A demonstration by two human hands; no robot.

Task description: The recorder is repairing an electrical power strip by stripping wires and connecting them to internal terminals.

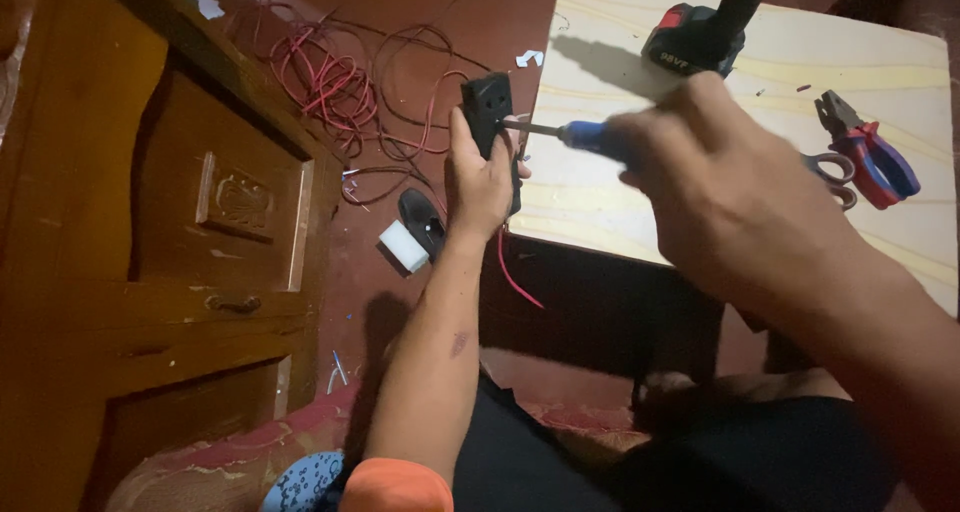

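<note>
Head view: right hand (715, 187) clenched on blue-handled screwdriver (585, 137), tip at black socket box (490, 122) gripped by left hand (480, 177), twelve o'clock. Beyond: pliers (870, 152), drill (700, 37) on board (600, 212). Risk: tip slipping off screw, jabbing left fingers.

You have a pale wooden board (600, 212) in front of you serving as a low table, and on it, near its far edge, stands a cordless drill (700, 32) with a red and black battery base. Toward the board's right edge lie pliers (868, 150) with red and blue grips, touching a pair of scissors (832, 172) whose handles show just beside them. Beyond the board's left edge, on the reddish-brown floor (480, 22), lie a tangle of red and dark wires (340, 82), a small white block (403, 246) touching a dark oval piece (422, 222), and a white scrap (529, 59) near the board's far left corner.
</note>
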